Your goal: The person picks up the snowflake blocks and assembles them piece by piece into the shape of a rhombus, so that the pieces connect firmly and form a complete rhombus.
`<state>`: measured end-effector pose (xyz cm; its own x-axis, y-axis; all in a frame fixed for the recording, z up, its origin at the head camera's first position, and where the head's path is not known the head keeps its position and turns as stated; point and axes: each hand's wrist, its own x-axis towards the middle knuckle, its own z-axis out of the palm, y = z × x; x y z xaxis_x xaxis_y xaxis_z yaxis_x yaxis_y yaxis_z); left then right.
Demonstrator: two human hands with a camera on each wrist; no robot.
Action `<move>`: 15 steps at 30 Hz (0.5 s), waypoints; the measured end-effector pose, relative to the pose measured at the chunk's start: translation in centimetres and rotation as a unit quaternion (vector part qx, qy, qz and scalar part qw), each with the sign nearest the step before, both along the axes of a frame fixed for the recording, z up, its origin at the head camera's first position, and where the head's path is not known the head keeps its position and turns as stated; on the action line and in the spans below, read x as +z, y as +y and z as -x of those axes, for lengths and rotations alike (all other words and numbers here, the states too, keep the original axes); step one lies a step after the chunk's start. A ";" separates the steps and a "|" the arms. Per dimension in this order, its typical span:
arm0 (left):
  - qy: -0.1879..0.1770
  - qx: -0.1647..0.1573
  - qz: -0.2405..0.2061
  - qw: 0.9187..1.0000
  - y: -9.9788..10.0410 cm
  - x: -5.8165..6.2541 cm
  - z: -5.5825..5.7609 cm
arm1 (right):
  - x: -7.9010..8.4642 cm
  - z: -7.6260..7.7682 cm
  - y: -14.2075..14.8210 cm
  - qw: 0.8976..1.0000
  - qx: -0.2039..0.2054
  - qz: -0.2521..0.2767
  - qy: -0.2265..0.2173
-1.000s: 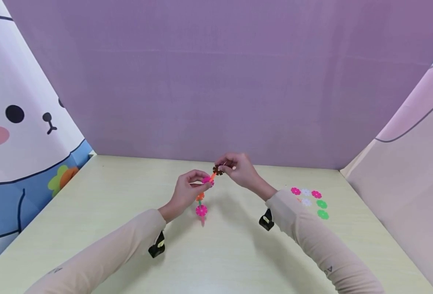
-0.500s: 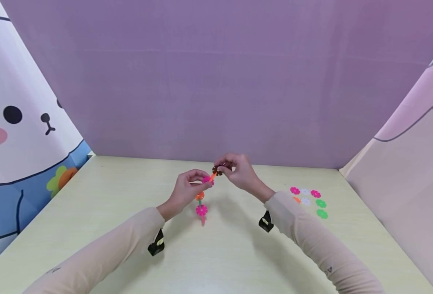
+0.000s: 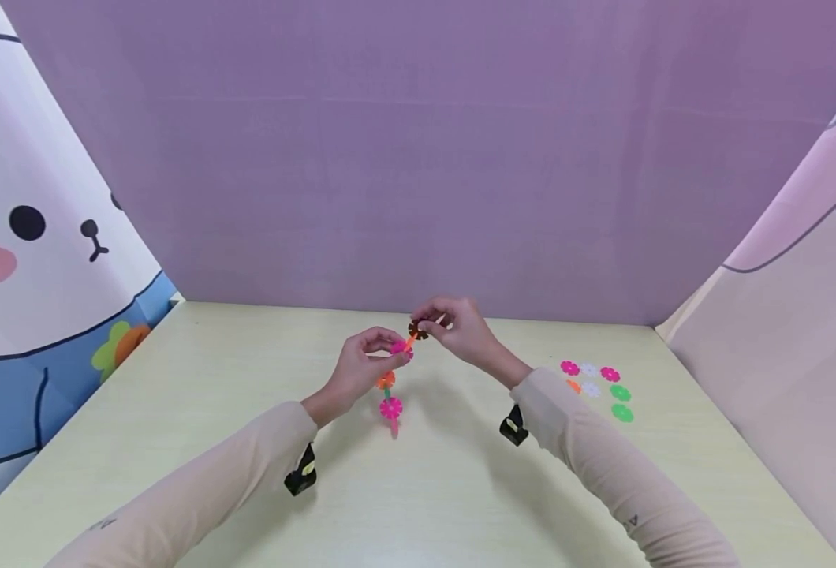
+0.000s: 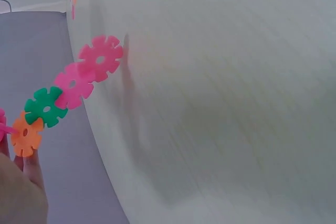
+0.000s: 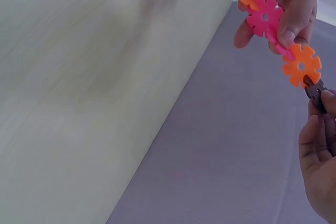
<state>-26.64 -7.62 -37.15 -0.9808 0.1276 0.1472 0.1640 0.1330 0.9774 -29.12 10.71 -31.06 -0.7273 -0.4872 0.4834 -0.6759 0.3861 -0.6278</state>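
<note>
Notched plastic snowflake discs are joined in a chain held above the table. My left hand (image 3: 354, 367) pinches a pink disc (image 5: 265, 17) in the chain between thumb and fingers. On the far side, my right hand (image 3: 464, 331) pinches a dark brown disc (image 5: 315, 94), which meets the edge of an orange disc (image 5: 302, 66). How deep their slots sit is hard to tell. From my left hand hangs the rest of the chain: another orange disc (image 4: 26, 135), a green disc (image 4: 46, 107) and two pink discs, the lowest one (image 4: 101, 58) at the end.
Loose discs lie on the pale table (image 3: 425, 505) to the right: pink (image 3: 610, 374), white (image 3: 591, 390), green (image 3: 621, 412) and an orange disc (image 3: 573, 386) partly behind the right sleeve. A purple backdrop (image 3: 418, 158) rises behind the table, with printed cloth at both sides.
My right hand and the brown disc have shifted very slightly left, towards my left hand. The chain's hanging end has swung a little to the right. Both grips are kept.
</note>
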 end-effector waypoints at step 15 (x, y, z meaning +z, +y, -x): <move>-0.026 0.001 -0.009 1.000 -0.4 -0.1 0.1 | 0.0 0.4 4.3 0.997 -0.046 -0.053 -0.041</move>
<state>-26.75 -7.98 -37.24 -0.9875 0.1235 0.0976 0.1119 0.1147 0.9871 -29.52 14.96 -31.11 -0.8058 -0.4625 0.3699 -0.5832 0.5109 -0.6316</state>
